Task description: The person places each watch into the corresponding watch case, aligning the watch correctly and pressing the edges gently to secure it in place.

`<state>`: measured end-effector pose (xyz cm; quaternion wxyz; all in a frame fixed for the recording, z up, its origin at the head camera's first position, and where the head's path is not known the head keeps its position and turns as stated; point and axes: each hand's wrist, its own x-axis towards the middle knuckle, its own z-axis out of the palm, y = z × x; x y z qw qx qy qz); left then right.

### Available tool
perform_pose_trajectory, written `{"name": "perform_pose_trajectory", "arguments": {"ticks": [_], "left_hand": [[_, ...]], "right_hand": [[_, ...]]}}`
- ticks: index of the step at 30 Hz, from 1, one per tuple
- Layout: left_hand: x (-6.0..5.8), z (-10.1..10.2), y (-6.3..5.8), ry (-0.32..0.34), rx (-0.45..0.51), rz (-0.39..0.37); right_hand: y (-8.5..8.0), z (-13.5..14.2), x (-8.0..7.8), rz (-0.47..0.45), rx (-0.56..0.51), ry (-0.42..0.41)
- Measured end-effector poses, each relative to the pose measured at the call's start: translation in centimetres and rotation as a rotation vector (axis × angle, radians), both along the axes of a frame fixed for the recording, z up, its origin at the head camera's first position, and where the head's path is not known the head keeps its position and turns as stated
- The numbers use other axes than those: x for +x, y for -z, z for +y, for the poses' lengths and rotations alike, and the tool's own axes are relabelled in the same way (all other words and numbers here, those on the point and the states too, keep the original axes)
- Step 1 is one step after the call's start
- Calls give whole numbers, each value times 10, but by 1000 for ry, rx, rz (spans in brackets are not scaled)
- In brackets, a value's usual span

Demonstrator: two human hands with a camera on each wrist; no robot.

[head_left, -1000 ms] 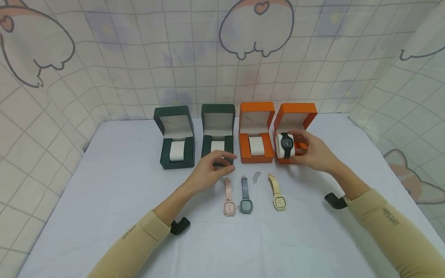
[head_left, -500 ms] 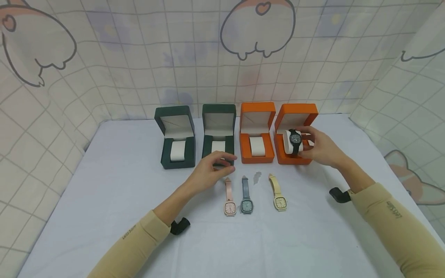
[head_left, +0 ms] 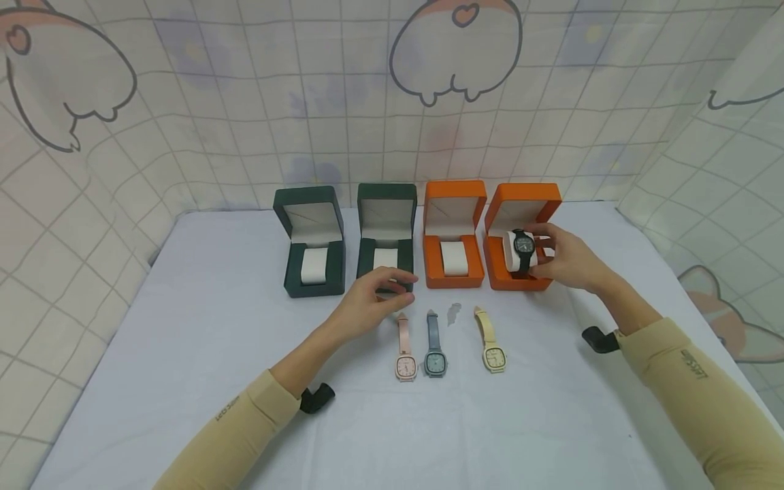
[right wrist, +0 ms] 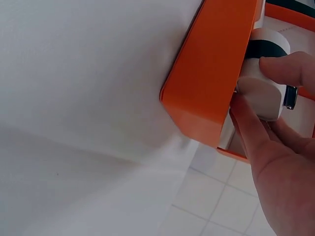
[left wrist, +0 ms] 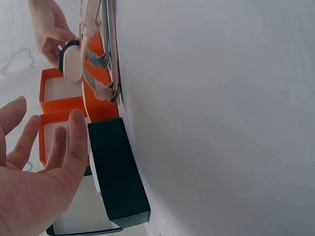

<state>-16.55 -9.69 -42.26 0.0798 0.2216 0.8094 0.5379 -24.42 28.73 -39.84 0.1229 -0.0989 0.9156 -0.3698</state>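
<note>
In the head view my right hand (head_left: 569, 257) grips a white watch cushion (head_left: 510, 252) with a black watch (head_left: 524, 245) strapped round it. The cushion is tilted at the mouth of the rightmost orange watch box (head_left: 519, 280), whose lid stands up. From the right wrist view, thumb and fingers pinch the cushion (right wrist: 260, 98) by its end, partly above the box wall (right wrist: 211, 64). My left hand (head_left: 366, 305) hovers with loose fingers before the second green watch box (head_left: 387, 192), covering its front. The left wrist view shows that hand (left wrist: 42, 189) holding nothing.
A pink watch (head_left: 405, 367), a blue watch (head_left: 435, 363) and a yellow watch (head_left: 493, 358) lie on the white tablecloth (head_left: 202, 306). Another green box (head_left: 335, 269) and another orange box (head_left: 453, 281) stand in the row, lids up, with white cushions inside.
My right hand has shifted right with the cushion and black watch, from the left side of the rightmost orange box to over its middle. The left hand stays put.
</note>
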Motion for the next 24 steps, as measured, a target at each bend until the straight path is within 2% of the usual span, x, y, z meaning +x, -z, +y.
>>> {"name": "perform_pose_trajectory", "arguments": {"ticks": [24], "left_hand": [[0, 0, -1, 1, -10, -6]], "right_hand": [[-4, 2, -7, 10, 90, -26]]}}
